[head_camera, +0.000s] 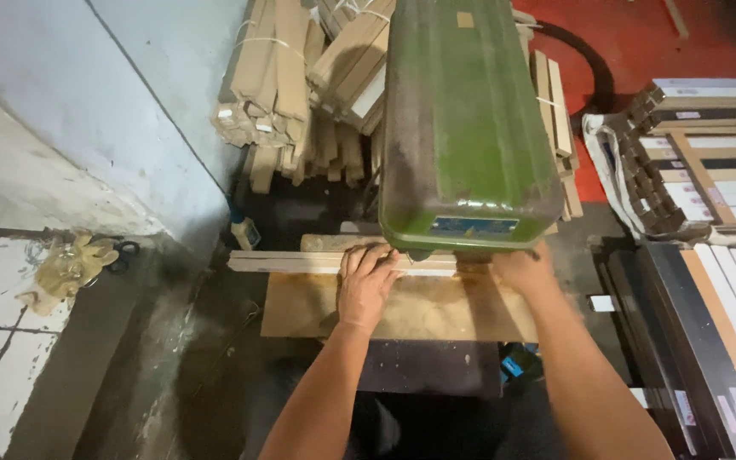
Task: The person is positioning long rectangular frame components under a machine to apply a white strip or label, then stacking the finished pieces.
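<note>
A pale wooden strip is laid crosswise on the table, running left to right under the green machine. It is pressed flat by the left hand; the right hand, partly hidden, cannot be judged.

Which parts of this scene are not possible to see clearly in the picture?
Head view:
- Right hand: its fingers are hidden under the green machine housing, so its grip is unclear.
- The pale strip under the left hand: its right end disappears beneath the housing.
- The machine's working part: covered by the housing.
- Stacked frames: cut off by the right edge.
</note>
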